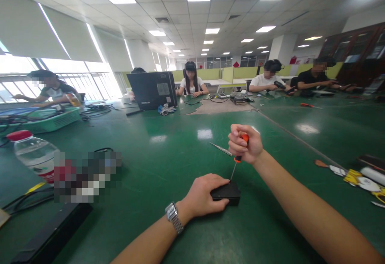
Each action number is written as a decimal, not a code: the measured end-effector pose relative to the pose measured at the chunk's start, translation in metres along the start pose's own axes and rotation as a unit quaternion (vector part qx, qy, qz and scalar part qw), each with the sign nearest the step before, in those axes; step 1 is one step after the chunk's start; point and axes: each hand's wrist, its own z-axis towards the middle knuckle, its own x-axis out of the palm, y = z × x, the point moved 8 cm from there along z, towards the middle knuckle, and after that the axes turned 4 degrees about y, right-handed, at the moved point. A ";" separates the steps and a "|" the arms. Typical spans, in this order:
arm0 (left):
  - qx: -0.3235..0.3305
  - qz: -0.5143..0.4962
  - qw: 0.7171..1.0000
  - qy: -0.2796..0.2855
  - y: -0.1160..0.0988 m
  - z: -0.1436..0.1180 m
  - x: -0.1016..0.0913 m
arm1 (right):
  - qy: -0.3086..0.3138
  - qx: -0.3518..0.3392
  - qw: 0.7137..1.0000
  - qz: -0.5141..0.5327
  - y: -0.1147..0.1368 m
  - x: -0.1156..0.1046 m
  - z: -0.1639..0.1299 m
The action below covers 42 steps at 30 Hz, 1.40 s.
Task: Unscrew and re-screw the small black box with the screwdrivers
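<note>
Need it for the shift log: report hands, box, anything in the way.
Left hand holds box. Right hand fisted around screwdriver, tip down at box. Silver tool beyond box, partly behind right hand; no blockage seen.

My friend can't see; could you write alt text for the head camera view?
A person's left hand holds a black box on a green table while the right hand grips a screwdriver, its tip down at the box. Other people sit around the table.
</note>
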 end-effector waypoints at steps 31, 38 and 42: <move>-0.020 0.030 0.999 0.001 0.003 0.000 0.002 | -0.236 -0.151 0.959 -0.044 -0.016 -0.049 -0.022; -0.013 0.022 1.000 0.007 0.003 0.001 0.002 | -0.269 -0.134 0.954 -0.009 -0.022 -0.071 -0.029; 0.000 0.006 1.000 0.005 0.002 -0.003 -0.001 | -0.260 -0.112 0.959 -0.005 -0.027 -0.075 -0.039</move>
